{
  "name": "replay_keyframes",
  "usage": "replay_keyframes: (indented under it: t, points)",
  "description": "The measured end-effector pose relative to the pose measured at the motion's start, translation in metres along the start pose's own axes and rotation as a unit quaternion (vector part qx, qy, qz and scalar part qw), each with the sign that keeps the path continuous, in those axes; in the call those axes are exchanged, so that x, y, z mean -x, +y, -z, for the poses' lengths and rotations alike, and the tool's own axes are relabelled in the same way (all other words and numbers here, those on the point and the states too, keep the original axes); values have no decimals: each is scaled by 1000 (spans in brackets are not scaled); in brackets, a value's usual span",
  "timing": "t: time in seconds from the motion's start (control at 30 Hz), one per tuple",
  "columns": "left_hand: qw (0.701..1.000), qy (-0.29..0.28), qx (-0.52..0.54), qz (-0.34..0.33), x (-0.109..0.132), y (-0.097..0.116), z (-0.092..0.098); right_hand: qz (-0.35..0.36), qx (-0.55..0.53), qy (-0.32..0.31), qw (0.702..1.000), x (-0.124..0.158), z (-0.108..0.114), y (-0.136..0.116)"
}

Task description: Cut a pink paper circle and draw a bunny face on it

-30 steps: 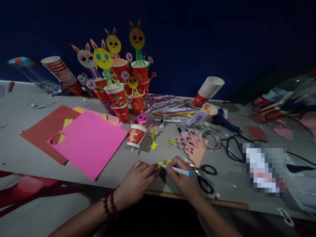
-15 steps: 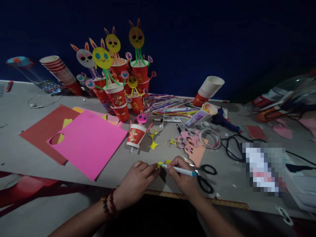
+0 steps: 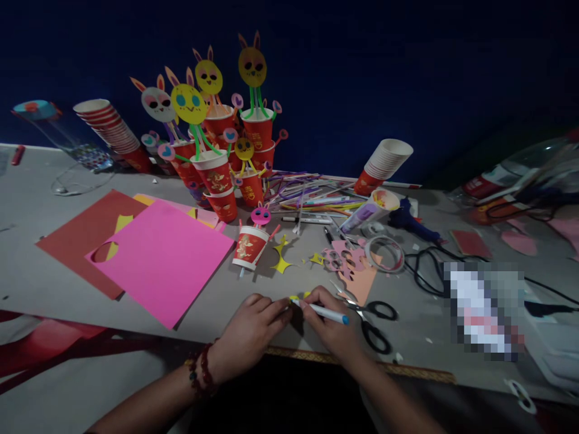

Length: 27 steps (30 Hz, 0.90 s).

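My right hand (image 3: 329,322) is closed around a white marker (image 3: 331,313) with a blue end, its tip at a small yellow paper circle (image 3: 294,299). The fingertips of my left hand (image 3: 253,328) pinch that circle at its left edge, near the table's front edge. Another yellow paper piece (image 3: 307,295) shows partly behind my right fingers. Just right of my right hand lie scissors (image 3: 362,308) with black handles, blades spread. Ahead of my hands a red paper cup (image 3: 250,248) stands upside down, with a pink paper face (image 3: 260,214) on top.
Red cups with rabbit faces (image 3: 187,103) stand at the back left. A pink sheet (image 3: 167,259) covers part of a red sheet (image 3: 81,244). Pipe cleaners (image 3: 298,190), a tape roll (image 3: 384,253), a glue gun (image 3: 414,222) and stacked cups (image 3: 384,163) lie farther back.
The marker has shifted slightly left and its blue end has dropped a little in my right hand. My left hand stays in place on the yellow circle.
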State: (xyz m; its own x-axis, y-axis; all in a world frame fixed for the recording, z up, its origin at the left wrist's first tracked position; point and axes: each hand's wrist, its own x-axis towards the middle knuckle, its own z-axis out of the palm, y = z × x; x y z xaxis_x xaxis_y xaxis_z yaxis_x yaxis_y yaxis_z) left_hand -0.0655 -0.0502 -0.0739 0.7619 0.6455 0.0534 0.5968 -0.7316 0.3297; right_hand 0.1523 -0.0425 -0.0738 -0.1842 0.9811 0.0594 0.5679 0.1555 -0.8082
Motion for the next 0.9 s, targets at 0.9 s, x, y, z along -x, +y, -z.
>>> replay_keyframes:
  t: [0.9]
  points:
    - [1000, 1, 0, -1, 0, -1, 0, 13, 10, 8, 1000, 0, 0, 1]
